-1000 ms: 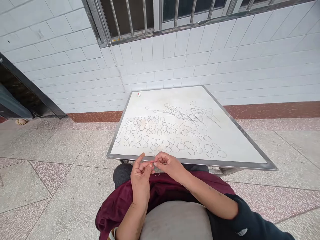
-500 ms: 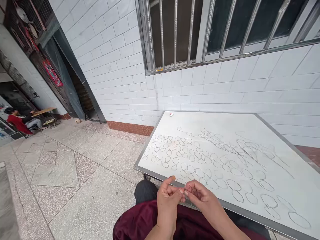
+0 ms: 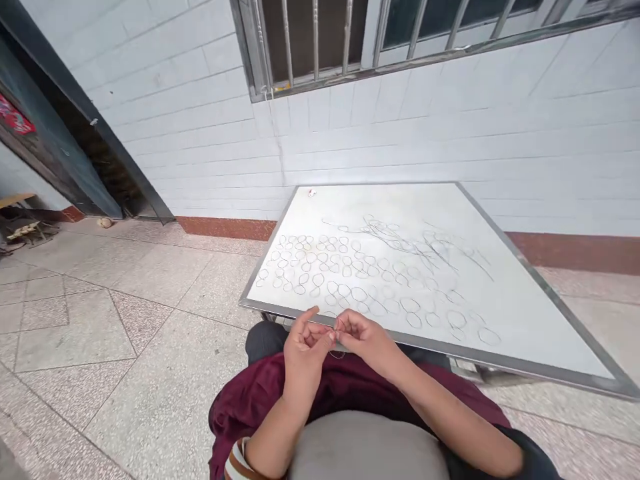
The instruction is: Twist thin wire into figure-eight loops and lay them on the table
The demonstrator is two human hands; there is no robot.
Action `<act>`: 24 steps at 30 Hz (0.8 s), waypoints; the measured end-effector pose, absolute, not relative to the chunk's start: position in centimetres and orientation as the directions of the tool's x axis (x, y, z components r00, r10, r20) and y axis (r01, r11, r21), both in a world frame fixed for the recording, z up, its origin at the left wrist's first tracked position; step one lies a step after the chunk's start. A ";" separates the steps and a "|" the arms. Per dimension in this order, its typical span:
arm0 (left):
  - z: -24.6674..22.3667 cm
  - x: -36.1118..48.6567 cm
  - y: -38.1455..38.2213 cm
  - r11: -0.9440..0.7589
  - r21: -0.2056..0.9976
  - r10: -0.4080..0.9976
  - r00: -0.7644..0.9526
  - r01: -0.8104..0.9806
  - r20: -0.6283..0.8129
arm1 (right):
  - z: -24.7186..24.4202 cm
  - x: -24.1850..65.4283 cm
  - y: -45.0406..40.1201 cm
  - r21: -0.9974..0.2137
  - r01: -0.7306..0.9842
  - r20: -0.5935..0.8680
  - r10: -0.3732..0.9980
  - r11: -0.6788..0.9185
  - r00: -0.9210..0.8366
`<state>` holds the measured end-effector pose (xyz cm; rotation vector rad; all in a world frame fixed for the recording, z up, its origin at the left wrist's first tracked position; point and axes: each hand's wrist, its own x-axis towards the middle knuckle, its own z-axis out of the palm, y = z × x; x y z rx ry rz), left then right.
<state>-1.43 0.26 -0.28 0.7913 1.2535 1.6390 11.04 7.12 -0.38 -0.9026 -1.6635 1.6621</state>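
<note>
My left hand (image 3: 305, 353) and my right hand (image 3: 369, 341) meet fingertip to fingertip over my lap, at the near edge of the white table (image 3: 530, 340). Both pinch a thin dark wire (image 3: 338, 356), and a fine curved loop of it hangs just below the fingers. The left thumb presses toward its fingers while one left finger sticks up. How the wire runs between the fingertips is hidden. Past my hands, rows of thin wire rings (image 3: 351, 293), many joined in pairs like figure eights, lie on the tabletop. Behind them is a tangle of loose wire pieces (image 3: 400, 240).
A small white-and-red object (image 3: 312, 193) sits at the table's far left corner. The table's grey metal rim (image 3: 280, 312) runs close to my knees. Beyond stand a white brick wall (image 3: 190, 147) and a barred window (image 3: 315, 40). A stool (image 3: 30, 232) is far left.
My view has tilted down and turned right, so the person at the far left is out of frame. Both hands keep their pinch, and a wire loop now shows beneath them.
</note>
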 end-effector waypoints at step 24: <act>-0.4 -2.1 2.1 0.138 0.941 0.942 -0.254 -0.308 -0.221 | -1.0 12.6 8.8 -0.971 0.128 0.089 0.806 0.200 -0.585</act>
